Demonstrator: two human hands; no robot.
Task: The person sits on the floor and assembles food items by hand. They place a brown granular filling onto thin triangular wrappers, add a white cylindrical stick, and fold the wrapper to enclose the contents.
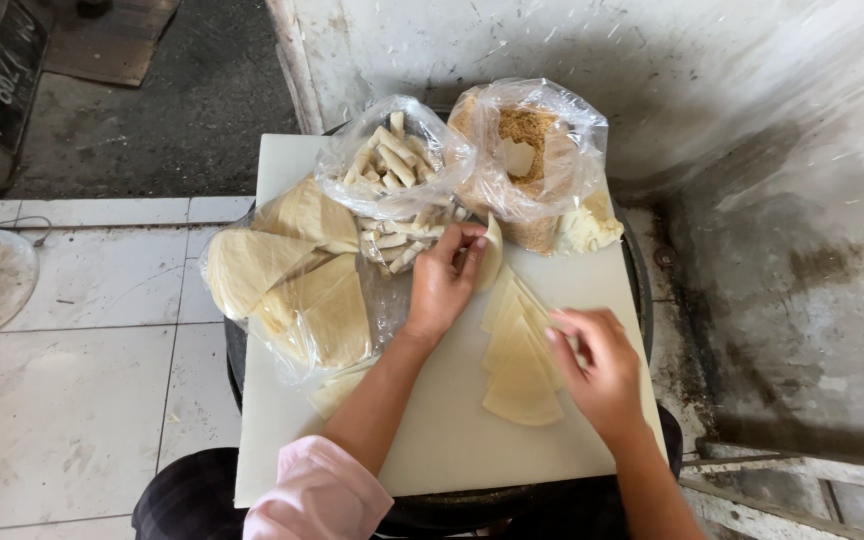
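a single head-worn camera is looking steeply down, close in, over the white board toward the grey wall; the angle is seeming slightly tilted.

White board, fanned wrapper triangles, three plastic bags on it
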